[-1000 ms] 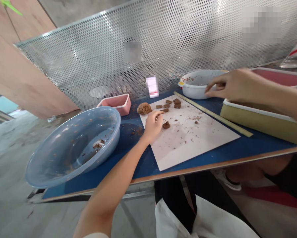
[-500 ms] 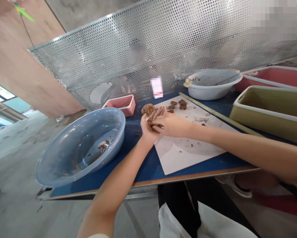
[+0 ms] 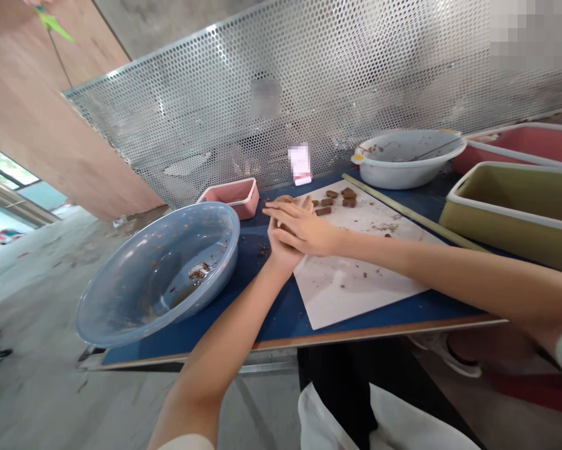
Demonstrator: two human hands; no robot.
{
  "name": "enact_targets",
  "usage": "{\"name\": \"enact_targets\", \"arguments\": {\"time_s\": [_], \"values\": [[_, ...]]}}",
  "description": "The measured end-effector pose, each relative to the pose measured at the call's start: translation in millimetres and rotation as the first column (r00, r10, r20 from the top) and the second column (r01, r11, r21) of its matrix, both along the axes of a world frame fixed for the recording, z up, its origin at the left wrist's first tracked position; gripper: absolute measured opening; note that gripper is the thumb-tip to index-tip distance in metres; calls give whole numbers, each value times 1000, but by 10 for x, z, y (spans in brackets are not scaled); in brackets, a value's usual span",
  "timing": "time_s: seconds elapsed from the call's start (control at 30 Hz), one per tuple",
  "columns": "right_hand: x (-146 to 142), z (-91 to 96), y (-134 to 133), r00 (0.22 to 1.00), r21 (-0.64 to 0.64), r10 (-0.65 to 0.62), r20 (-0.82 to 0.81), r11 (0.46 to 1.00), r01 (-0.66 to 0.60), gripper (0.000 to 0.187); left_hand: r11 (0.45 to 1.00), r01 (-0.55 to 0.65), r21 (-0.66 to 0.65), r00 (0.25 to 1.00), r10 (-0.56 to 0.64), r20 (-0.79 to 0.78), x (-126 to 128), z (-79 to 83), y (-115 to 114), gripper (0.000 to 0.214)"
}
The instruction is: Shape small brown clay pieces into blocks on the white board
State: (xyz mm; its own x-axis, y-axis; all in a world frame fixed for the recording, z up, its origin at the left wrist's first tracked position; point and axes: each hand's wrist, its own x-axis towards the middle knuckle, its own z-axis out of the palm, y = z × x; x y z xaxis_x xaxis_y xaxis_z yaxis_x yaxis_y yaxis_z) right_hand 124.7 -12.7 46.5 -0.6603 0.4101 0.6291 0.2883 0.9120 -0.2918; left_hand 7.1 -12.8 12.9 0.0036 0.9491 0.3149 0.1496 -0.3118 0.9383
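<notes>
Over the near left part of a white board (image 3: 334,294), my two hands are pressed palm to palm. My left hand (image 3: 281,247) lies underneath, palm up, and my right hand (image 3: 309,228) rests flat across it with its fingers stretched out. A bit of brown clay (image 3: 284,224) shows between the palms; most of it is hidden. Just behind the fingers sits a larger brown clay lump (image 3: 286,199), partly covered by them. Several small shaped clay pieces (image 3: 349,202) lie on the board beyond my right hand.
To the left, a large blue basin (image 3: 121,300) holds brown residue and overhangs the blue table (image 3: 275,319). A small pink tub (image 3: 245,203) stands behind it. On the right are a bamboo-like stick (image 3: 412,215), a white basin (image 3: 397,175) and a green trough (image 3: 510,219). Perforated metal mesh (image 3: 205,112) closes the back.
My right hand has moved from curled fingers on the clay in my left palm to lying flat over it. The clay and the lump behind are now more hidden.
</notes>
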Motion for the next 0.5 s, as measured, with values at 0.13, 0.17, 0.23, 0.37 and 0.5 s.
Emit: {"name": "enact_targets", "arguments": {"time_s": [0.13,0.17,0.23,0.37,0.5], "values": [[-207,-121,186,991,-17,127,30,992,-126,75,980,-179,89,983,176,41,113,96,-80,57],[-217,-135,244,990,-23,136,25,990,-136,76,987,-156,45,979,148,140,112,147,-99,58],[-202,-153,332,994,-51,105,5,993,-104,80,998,-42,-39,945,53,323,75,262,-137,58],[-185,-163,286,994,-54,112,-10,992,-113,91,989,105,-101,759,-14,651,11,367,-193,66],[-295,-70,130,968,41,247,32,968,-249,90,982,-137,-127,682,187,707,240,255,-147,72]]}}
